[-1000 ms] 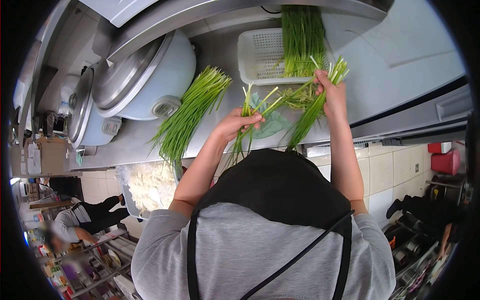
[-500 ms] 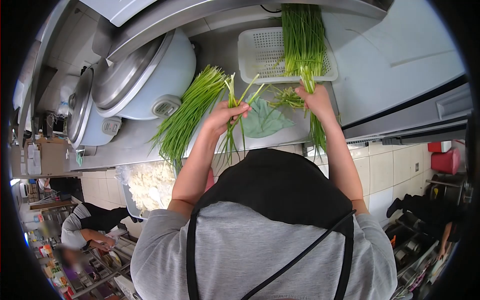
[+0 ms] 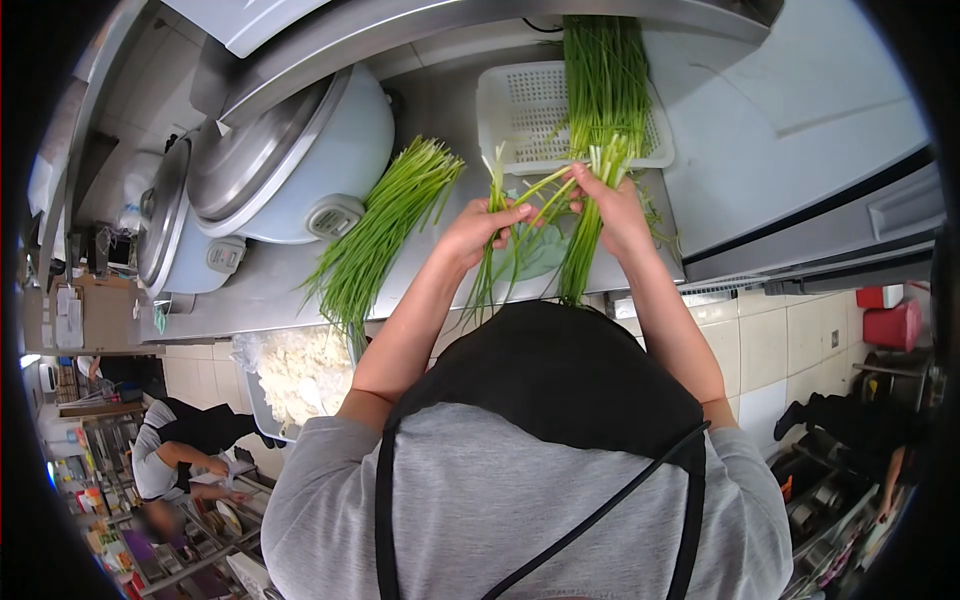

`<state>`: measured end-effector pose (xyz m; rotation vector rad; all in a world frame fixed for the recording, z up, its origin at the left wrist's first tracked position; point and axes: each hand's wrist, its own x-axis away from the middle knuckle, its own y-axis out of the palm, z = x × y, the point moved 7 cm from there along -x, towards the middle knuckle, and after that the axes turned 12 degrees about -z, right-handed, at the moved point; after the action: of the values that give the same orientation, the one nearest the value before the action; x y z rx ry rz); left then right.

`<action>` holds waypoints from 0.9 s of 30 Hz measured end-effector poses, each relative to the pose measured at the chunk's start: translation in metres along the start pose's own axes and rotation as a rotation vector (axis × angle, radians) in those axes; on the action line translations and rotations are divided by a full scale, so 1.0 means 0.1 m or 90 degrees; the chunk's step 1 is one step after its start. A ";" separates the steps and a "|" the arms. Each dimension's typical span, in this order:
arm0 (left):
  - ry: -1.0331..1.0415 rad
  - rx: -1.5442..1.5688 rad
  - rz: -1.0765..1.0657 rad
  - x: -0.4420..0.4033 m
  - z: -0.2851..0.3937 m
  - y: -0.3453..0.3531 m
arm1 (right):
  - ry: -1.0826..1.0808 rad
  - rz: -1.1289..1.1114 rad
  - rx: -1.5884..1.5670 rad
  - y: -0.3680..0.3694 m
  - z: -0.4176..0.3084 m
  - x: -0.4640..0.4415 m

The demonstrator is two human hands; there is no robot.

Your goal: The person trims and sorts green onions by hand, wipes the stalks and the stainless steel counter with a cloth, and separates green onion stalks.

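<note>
Over the steel counter (image 3: 455, 105), my left hand (image 3: 487, 230) is closed around a small bunch of garlic chives (image 3: 495, 175), with pale stem ends up and green leaves hanging down. My right hand (image 3: 618, 212) grips a thicker bunch of chives (image 3: 578, 262), and its thumb and fingers also touch stems stretching between the two hands. A pile of chives (image 3: 385, 225) lies to the left. Behind my right hand, more chives (image 3: 605, 85) lie across a white perforated basket (image 3: 490, 110). Below my hands, a pale green cloth (image 3: 540, 255) is partly hidden.
Two large rice cookers (image 3: 365, 140) with metal lids stand at left. Below the counter edge sits a tub of white food (image 3: 305, 385). A steel-fronted unit (image 3: 850, 210) borders the right. Another person (image 3: 170, 455) works at lower left; a second person (image 3: 850, 420) is at lower right.
My right hand has moved left toward my left hand, bringing its chive bunch over the cloth. My left hand has shifted slightly right. Stems now bridge both hands.
</note>
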<state>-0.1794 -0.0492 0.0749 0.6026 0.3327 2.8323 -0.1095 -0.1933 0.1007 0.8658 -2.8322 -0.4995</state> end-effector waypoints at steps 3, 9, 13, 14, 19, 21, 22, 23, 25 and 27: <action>0.005 -0.008 0.020 -0.01 0.00 -0.04 | -0.003 0.049 -0.043 -0.05 -0.01 0.01; 0.011 -0.072 0.010 -0.04 0.02 0.07 | -0.022 0.023 -0.036 -0.01 0.16 -0.03; 0.024 -0.044 0.017 -0.02 0.07 0.12 | -0.032 0.018 -0.011 0.00 0.13 -0.03; 0.023 -0.044 0.017 -0.02 0.07 0.12 | -0.029 0.019 -0.031 0.00 0.12 -0.03; 0.098 -0.036 0.096 -0.04 0.10 0.04 | -0.023 0.041 -0.105 0.02 0.15 -0.02; 0.105 -0.037 0.107 -0.05 0.10 0.05 | -0.028 0.078 -0.144 0.01 0.19 0.00; 0.113 -0.038 0.118 -0.05 0.11 0.05 | -0.022 0.064 -0.112 0.02 0.22 0.00; 0.113 -0.036 0.117 -0.06 0.10 0.06 | -0.015 0.051 -0.079 0.04 0.24 0.00; 0.115 -0.072 0.122 -0.06 0.10 0.09 | -0.016 0.052 -0.061 0.04 0.25 0.00; 0.119 -0.077 0.127 -0.04 0.13 0.10 | -0.017 0.053 -0.043 0.05 0.23 0.01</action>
<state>-0.1723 -0.0572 0.0880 0.3651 0.1367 3.0819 -0.1181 -0.1844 0.0811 0.7304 -2.8432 -0.5963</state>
